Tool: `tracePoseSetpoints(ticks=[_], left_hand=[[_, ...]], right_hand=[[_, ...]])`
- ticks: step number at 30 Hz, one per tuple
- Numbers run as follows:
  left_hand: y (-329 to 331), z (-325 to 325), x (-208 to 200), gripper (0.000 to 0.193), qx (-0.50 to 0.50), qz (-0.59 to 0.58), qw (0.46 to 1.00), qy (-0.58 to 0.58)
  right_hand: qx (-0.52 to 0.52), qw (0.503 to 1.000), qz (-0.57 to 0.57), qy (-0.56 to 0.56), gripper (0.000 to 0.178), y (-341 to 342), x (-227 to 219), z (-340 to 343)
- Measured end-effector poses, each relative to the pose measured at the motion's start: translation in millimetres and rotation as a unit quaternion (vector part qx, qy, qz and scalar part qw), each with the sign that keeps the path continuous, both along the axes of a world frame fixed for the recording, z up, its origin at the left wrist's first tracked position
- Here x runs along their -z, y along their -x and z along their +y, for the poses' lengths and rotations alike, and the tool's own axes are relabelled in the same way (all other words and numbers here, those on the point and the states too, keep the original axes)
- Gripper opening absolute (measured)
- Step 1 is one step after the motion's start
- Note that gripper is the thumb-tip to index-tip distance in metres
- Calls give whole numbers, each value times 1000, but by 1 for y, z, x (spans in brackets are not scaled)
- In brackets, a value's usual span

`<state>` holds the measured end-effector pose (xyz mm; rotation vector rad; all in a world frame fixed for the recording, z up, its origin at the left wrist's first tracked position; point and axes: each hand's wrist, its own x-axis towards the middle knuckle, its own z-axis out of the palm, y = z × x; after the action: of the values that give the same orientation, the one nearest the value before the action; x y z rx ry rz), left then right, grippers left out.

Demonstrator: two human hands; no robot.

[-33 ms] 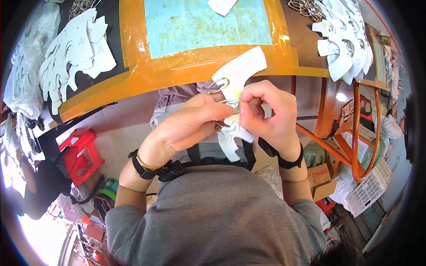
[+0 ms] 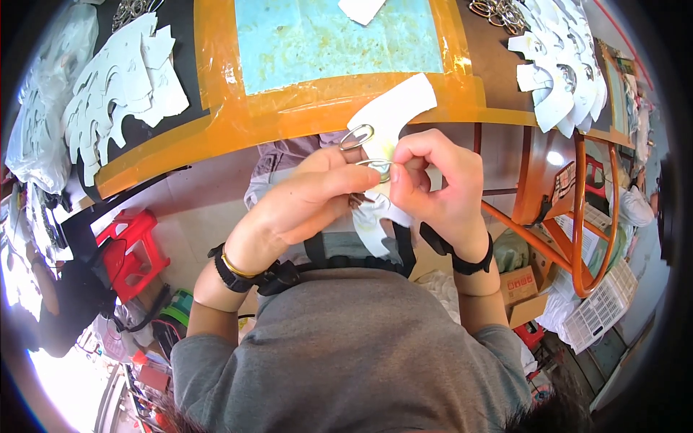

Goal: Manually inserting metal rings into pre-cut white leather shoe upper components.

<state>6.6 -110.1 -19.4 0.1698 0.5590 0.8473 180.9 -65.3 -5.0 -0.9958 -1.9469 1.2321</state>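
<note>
Just in front of the table edge, both hands hold a white cut-out piece (image 2: pixel 395 108) with a curved, notched outline. Its wide end reaches over the orange-edged table, and its notched lower end (image 2: pixel 372 229) hangs below my hands. My left hand (image 2: pixel 299 195) is closed, thumb and fingers gripping the piece and a metal oval ring (image 2: pixel 375 165) at its middle. A second oval ring (image 2: pixel 356 137) stands out just above the left fingers. My right hand (image 2: pixel 437 177) pinches the piece's edge at the near ring, thumb against forefinger. Fingers partly hide the rings.
White cut pieces (image 2: pixel 119 76) lie stacked at the table's left, beside a clear plastic bag (image 2: pixel 50 108). More white pieces with rings (image 2: pixel 559 65) hang over the right edge, near a pile of metal rings (image 2: pixel 498 14). A turquoise sheet (image 2: pixel 332 50) covers the middle.
The white piece has shifted slightly: its upper end sits a little higher and its lower end has swung up. Both hands keep their grip in nearly the same place.
</note>
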Motion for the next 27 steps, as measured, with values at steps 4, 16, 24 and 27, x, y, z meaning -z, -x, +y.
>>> tracePoseSetpoints(ticks=[4,16,24,27], left_hand=[[-3,-3,7,41,-40,11,999,1],[-21,-11,0,24,-236,167,957,-3],[-18,-9,1,26,-222,268,936,-54],[-14,-8,-4,30,-210,264,939,-72]], right_hand=[[29,999,27,24,13,3,2,0],[97,990,67,83,9,4,-3,2],[-35,969,-80,-231,23,-2,-11,8],[-33,963,-90,-253,22,-1,-11,9]])
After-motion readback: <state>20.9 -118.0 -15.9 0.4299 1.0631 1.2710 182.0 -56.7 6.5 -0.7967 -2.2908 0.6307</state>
